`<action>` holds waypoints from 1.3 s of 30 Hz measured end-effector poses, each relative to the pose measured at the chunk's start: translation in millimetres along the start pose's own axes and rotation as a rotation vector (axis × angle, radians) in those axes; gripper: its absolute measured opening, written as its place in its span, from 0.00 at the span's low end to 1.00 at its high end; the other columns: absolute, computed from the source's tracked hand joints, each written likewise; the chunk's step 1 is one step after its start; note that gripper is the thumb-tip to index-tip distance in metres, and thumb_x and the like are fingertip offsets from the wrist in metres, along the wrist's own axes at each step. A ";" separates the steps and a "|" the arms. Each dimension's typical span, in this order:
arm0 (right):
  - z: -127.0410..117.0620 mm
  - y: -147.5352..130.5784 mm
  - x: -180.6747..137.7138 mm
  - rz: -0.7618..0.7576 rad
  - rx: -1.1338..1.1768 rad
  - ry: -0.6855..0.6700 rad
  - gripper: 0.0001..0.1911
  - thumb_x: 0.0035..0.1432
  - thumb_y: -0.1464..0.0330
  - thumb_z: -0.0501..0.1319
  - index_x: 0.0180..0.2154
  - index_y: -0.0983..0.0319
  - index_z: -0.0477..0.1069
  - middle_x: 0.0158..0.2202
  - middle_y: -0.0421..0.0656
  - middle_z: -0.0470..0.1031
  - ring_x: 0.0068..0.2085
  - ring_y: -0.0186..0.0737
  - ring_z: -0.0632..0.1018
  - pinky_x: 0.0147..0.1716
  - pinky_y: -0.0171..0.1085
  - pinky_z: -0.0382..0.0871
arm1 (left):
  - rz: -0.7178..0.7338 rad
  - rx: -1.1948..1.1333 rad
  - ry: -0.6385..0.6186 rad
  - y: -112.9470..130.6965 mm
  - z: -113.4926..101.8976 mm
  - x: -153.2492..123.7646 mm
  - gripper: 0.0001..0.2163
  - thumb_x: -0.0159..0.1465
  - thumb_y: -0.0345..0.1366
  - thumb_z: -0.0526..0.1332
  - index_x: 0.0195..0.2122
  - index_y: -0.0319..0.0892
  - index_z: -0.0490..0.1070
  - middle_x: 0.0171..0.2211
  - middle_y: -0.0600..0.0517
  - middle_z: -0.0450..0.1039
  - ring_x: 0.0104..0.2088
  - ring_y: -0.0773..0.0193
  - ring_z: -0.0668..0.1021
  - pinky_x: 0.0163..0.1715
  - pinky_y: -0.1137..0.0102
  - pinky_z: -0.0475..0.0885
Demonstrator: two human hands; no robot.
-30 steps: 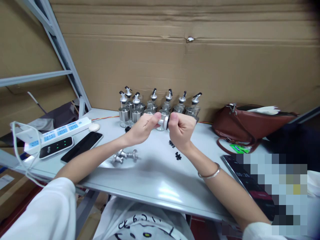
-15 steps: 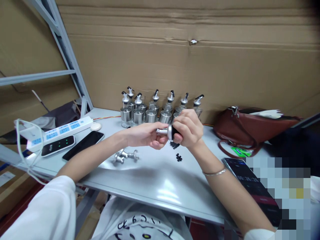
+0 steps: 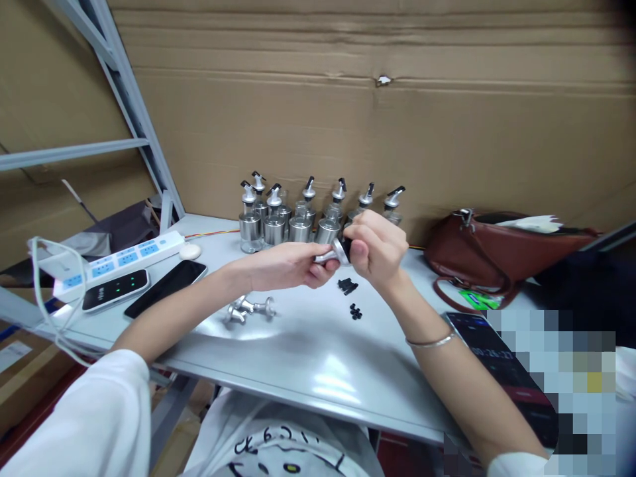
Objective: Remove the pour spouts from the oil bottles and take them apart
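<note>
Between my two hands, above the table, is a silver metal pourer spout (image 3: 340,252) with a black stopper (image 3: 347,246) at its wide end. My left hand (image 3: 298,264) is closed round the narrow silver end. My right hand (image 3: 380,248) is wrapped round the black stopper, and its fingers hide most of that part. Below on the table are several small black flip-cap pieces (image 3: 347,286) and a little cluster of black rings or plugs (image 3: 356,311). Loose silver spouts (image 3: 251,307) lie under my left forearm.
Glass-and-steel bottles (image 3: 275,230), several topped with pourers, stand at the back against cardboard (image 3: 278,112). On the left are a power strip (image 3: 124,262), a black phone (image 3: 166,289) and a white-edged device (image 3: 116,291). A brown bag (image 3: 477,255) and a phone showing a timer (image 3: 501,364) are at right.
The spout has tilted, its narrow end swinging slightly down, as my right hand turned and shifted a little to the right. My left hand stays on the metal end.
</note>
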State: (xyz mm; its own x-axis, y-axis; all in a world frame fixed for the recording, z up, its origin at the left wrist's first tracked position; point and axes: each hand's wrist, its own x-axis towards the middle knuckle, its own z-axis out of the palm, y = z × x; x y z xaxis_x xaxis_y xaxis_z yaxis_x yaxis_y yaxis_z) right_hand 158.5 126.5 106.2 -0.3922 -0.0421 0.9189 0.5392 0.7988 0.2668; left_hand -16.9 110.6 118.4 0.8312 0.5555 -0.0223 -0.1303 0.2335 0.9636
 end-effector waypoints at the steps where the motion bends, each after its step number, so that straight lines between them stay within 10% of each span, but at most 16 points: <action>1: 0.9 0.7 -0.5 -0.038 -0.023 -0.001 0.24 0.70 0.60 0.39 0.24 0.60 0.61 0.21 0.42 0.61 0.24 0.37 0.64 0.25 0.36 0.59 | 0.017 -0.002 0.028 0.6 -0.9 0.8 0.11 0.66 0.36 0.51 0.25 0.42 0.60 0.23 0.55 0.55 0.20 0.70 0.56 0.21 0.70 0.57; 11: 14.5 5.3 -7.8 -0.229 -0.027 0.066 0.15 0.67 0.58 0.47 0.32 0.60 0.60 0.24 0.43 0.66 0.24 0.38 0.64 0.23 0.36 0.59 | -0.123 -0.070 0.075 0.3 -12.7 4.3 0.20 0.69 0.39 0.48 0.19 0.42 0.50 0.16 0.61 0.42 0.16 0.74 0.50 0.23 0.74 0.62; 23: 13.5 0.2 -7.8 0.078 0.008 0.051 0.21 0.68 0.65 0.42 0.23 0.60 0.57 0.17 0.38 0.59 0.19 0.33 0.63 0.21 0.33 0.55 | 0.154 0.085 -0.035 -7.1 -11.9 2.8 0.12 0.67 0.36 0.53 0.26 0.39 0.59 0.25 0.56 0.51 0.22 0.72 0.56 0.22 0.75 0.54; 31: 18.5 -5.5 -1.0 0.573 0.208 -0.087 0.17 0.58 0.67 0.46 0.18 0.60 0.48 0.14 0.35 0.49 0.17 0.28 0.55 0.19 0.31 0.49 | 0.398 1.033 0.343 -5.2 -21.2 5.5 0.14 0.68 0.44 0.49 0.29 0.41 0.61 0.24 0.56 0.59 0.24 0.69 0.63 0.28 0.71 0.57; 39: 26.2 -7.9 4.3 1.533 0.845 -0.354 0.21 0.62 0.66 0.48 0.17 0.59 0.47 0.13 0.32 0.44 0.15 0.28 0.48 0.14 0.29 0.48 | 0.943 2.279 0.637 -10.4 -55.9 13.9 0.14 0.71 0.39 0.48 0.31 0.41 0.67 0.27 0.53 0.70 0.32 0.64 0.70 0.39 0.64 0.56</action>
State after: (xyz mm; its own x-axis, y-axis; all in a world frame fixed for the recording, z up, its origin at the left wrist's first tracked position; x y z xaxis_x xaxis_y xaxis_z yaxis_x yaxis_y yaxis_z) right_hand 133.0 135.7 100.4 -0.1438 0.9885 0.0471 0.0931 0.0609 -0.9938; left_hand -34.3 160.5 93.1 0.6991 0.1252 0.7039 0.6233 -0.5891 -0.5143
